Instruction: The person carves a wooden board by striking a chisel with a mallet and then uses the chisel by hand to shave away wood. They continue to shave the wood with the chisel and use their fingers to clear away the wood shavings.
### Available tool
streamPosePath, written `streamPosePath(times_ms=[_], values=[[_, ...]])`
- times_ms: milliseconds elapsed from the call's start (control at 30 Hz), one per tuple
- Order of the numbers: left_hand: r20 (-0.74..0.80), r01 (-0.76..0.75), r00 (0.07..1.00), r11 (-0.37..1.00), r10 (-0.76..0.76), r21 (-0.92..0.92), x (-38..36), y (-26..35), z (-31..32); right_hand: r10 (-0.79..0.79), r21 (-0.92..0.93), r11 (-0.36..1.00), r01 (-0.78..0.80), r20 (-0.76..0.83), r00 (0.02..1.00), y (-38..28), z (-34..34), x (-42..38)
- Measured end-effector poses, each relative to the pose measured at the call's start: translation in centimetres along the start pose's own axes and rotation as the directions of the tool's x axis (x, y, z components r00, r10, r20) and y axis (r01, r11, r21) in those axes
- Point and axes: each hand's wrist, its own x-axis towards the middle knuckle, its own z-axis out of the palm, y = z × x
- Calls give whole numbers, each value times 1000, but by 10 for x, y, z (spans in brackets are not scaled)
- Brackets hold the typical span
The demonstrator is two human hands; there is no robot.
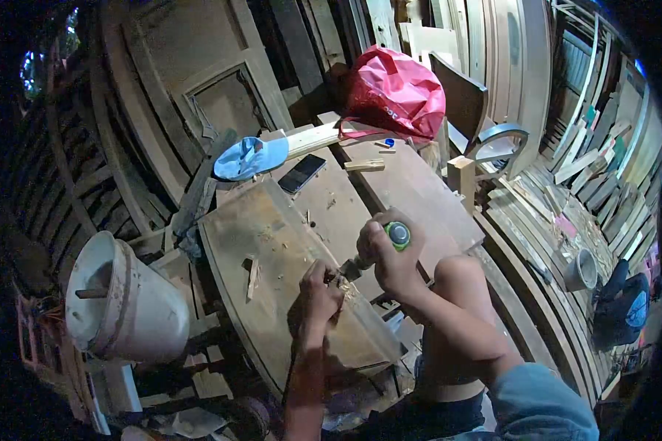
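Observation:
My right hand is closed around the green handle of what looks like a chisel. The handle's round grey end faces up, and its metal blade slants down to the left onto a wooden board. Close to the blade's tip, my left hand rests on the board with its fingers curled. What those fingers hold, if anything, is hidden. Pale wood shavings lie beside the tip. A loose wood sliver lies farther left on the board.
A phone, a light-blue cap and a pink bag lie beyond the board. A small wood block sits near the bag. To the left stands a white bucket. Planks are laid out on the right.

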Motion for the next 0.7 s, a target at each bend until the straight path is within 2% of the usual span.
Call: streamPosePath(times_ms=[67, 133, 167, 333, 400, 433, 467, 533, 567, 600, 667, 700], values=[[9, -24, 1000, 999, 24, 22, 1, -1, -3, -32, -28, 999, 31, -22, 999, 1, 1, -1], [184, 203, 965, 977, -188, -68, 4, 6, -8, -45, -49, 998, 43, -24, 999, -6, 2, -2], [125, 93, 989, 993, -83, -73, 6, 3, -5, 11, 10, 1000, -11, -37, 999, 1, 2, -3], [135, 40, 990, 998, -34, -41, 7, 0, -7, 21, -64, 998, -23, -32, 999, -7, 6, -3], [88, 16, 996, 1000, -14, -22, 6, 2, -7, 40, 76, 996, -38, -23, 999, -12, 7, -3], [140, 88, 987, 995, -79, -55, 6, 5, -6, 2, -23, 1000, -3, -55, 998, 7, 4, -5], [143, 82, 987, 995, -72, -60, 6, 3, -5, -1, -150, 989, -4, -34, 999, 10, 3, -4], [125, 81, 990, 992, -68, -96, 4, -3, -2, 12, -99, 995, -11, 8, 1000, 12, 4, -4], [205, 234, 956, 968, -212, -88, 6, 0, -6, 69, -45, 996, -72, -49, 996, -2, 10, -6], [202, 247, 953, 966, -226, -81, 5, 0, -8, -38, -40, 999, 35, -71, 997, 3, 10, -6], [92, 76, 993, 997, -74, -17, 5, 3, -6, 2, -5, 1000, -2, -13, 1000, 2, 7, -5], [92, 80, 993, 997, -78, -17, 7, 7, -6, 3, -39, 999, -4, -16, 1000, 3, 5, -3]])
